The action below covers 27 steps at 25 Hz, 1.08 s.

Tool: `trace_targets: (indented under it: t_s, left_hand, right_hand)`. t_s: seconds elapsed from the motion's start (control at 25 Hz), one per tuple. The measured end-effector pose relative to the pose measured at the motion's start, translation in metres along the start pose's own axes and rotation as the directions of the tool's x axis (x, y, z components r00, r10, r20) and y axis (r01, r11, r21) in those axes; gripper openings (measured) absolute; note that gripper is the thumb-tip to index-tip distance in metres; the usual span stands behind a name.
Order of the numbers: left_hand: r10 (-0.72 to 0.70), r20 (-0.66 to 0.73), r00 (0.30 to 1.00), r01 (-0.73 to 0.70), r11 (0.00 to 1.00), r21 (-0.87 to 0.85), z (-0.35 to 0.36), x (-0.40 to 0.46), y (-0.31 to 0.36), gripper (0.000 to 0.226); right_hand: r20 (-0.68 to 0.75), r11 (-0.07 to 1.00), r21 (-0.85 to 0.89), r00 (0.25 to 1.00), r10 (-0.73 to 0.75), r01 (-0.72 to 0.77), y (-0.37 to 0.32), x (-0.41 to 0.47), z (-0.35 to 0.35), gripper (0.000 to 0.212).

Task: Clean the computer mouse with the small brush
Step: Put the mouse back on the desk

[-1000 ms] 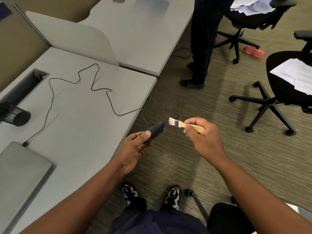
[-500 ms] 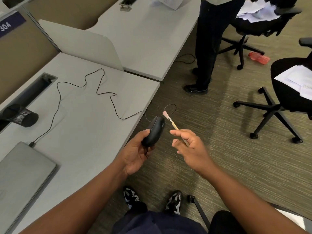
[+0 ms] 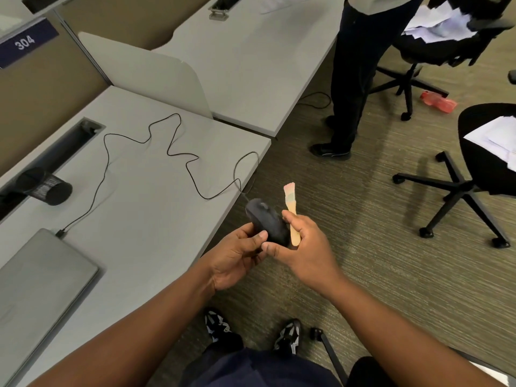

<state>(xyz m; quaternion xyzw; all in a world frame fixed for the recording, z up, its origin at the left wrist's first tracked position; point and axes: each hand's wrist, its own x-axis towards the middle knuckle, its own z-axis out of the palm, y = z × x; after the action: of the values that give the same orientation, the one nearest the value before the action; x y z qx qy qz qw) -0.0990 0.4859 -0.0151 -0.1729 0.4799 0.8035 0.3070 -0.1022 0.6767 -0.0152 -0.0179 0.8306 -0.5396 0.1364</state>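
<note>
Holding one black mouse (image 3: 267,222) at frame centre, the left hand (image 3: 236,254) had its grip clamped on it, while the right hand (image 3: 304,247) pinched one brush (image 3: 291,210), just right of the mouse. One cable (image 3: 167,152) crossed the grey tabletop (image 3: 134,208) at left; two chairs (image 3: 469,188) stood on carpet (image 3: 363,247).

Before me, just off the near corner of the desk (image 3: 145,208), my left hand (image 3: 237,255) holds the mouse (image 3: 268,222), with my right hand (image 3: 304,247) touching its right side and the brush (image 3: 291,210) upright between the two. The mouse cable (image 3: 156,141) runs back across the desk to the laptop (image 3: 39,277) at my near left. A pen cup (image 3: 46,185) lies on its side behind the laptop. Right of the desk stand a person (image 3: 354,79) and two chairs (image 3: 458,188), both bearing papers (image 3: 494,135).
</note>
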Motion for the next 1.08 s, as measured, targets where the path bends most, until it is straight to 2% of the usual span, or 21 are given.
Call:
trace_targets:
  t_s: [0.2,0.32,0.44,0.72,0.88,1.08]
  left_hand:
    - [-0.012,-0.014,1.000,0.012,1.000,0.009,-0.014,-0.006,0.008,0.042]
    - [0.058,-0.157,0.986,-0.056,0.998,0.016,-0.029,-0.005,0.018,0.035]
    - [0.131,-0.301,0.945,-0.105,0.989,0.101,-0.053,0.002,0.030,0.022]
    - [0.102,-0.481,0.871,0.044,0.958,0.284,-0.129,0.030,0.057,0.015]
    - [0.084,-0.497,0.863,0.065,0.959,0.275,-0.174,0.046,0.078,0.016]
    - [0.108,-0.491,0.864,0.052,0.952,0.301,-0.218,0.063,0.118,0.012]
  right_hand:
    - [0.003,1.000,-0.017,1.000,-0.024,0.024,0.000,0.009,0.007,0.085]
    - [0.007,0.993,-0.110,0.999,-0.047,0.048,0.000,0.017,0.015,0.086]
    - [0.032,0.982,-0.169,0.997,-0.074,0.079,-0.001,0.028,0.030,0.086]
    - [0.102,0.921,-0.360,0.988,-0.119,0.149,-0.012,0.080,0.094,0.081]
    - [0.147,0.894,-0.418,0.983,-0.108,0.161,-0.016,0.119,0.136,0.074]
    - [0.156,0.886,-0.430,0.981,-0.115,0.172,-0.023,0.173,0.182,0.075]
